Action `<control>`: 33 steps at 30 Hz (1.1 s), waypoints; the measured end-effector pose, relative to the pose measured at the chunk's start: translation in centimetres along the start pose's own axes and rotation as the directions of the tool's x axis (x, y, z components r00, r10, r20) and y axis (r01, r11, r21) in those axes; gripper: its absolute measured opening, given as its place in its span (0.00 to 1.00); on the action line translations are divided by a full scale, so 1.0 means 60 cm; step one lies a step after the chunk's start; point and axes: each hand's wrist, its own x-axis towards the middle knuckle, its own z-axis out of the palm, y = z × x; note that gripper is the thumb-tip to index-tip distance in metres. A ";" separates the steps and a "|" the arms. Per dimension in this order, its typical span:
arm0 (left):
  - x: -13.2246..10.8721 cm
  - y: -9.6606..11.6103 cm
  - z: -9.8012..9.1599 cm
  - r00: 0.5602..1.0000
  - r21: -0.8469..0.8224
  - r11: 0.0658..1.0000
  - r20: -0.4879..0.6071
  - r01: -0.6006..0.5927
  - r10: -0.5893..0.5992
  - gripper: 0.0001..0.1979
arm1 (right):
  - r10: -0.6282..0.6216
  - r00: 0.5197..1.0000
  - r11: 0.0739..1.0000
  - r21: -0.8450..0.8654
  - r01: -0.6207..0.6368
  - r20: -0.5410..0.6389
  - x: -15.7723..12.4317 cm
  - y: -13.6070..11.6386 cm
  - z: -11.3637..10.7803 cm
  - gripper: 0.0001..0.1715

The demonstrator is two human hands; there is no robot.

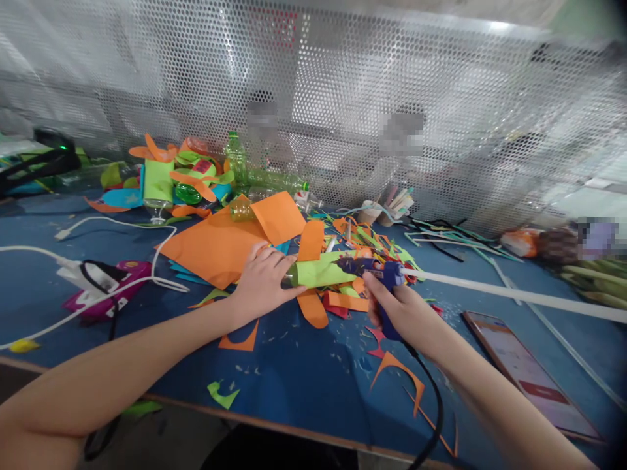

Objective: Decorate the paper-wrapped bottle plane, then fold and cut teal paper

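Observation:
My left hand (262,279) is closed on a plastic bottle wrapped in light green paper (321,272), lying on its side on the blue table (304,385). Orange paper fins (311,274) stick out above and below the bottle. My right hand (399,310) grips a blue hot glue gun (386,287), its nozzle pointing left at the bottle's right end. A long white glue stick (514,294) juts out of the gun's back to the right. The gun's black cord (434,405) runs down off the table's front edge.
A large orange paper sheet (220,245) lies behind my left hand. Green bottles and paper crafts (196,176) pile at the back. Paper scraps (396,378) litter the table. A phone (531,375) lies at the right, a pink device with white cables (105,287) at the left, and a perforated metal screen (343,98) stands behind.

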 end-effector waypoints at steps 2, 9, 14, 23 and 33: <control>0.000 0.000 0.000 1.000 0.001 1.000 -0.004 -0.003 0.003 0.26 | -0.010 1.000 1.000 -0.024 0.010 0.001 -0.002 -0.001 0.000 0.38; 0.000 0.000 -0.001 1.000 0.009 1.000 -0.011 -0.014 0.014 0.25 | -0.028 0.999 1.000 0.005 0.028 0.038 -0.013 -0.010 0.014 0.36; 0.000 0.000 -0.001 1.000 -0.008 1.000 -0.005 -0.001 0.001 0.26 | 0.006 1.000 0.999 -0.051 -0.007 -0.019 -0.009 -0.002 -0.002 0.37; 0.000 0.000 -0.001 1.000 0.011 1.000 -0.016 -0.009 0.009 0.26 | -0.040 0.999 0.992 0.123 0.039 0.005 -0.014 0.007 -0.011 0.33; 0.000 0.000 0.001 1.000 0.016 1.000 -0.024 -0.015 0.015 0.26 | -0.304 0.791 0.934 -0.001 0.358 -0.531 -0.044 0.083 -0.064 0.22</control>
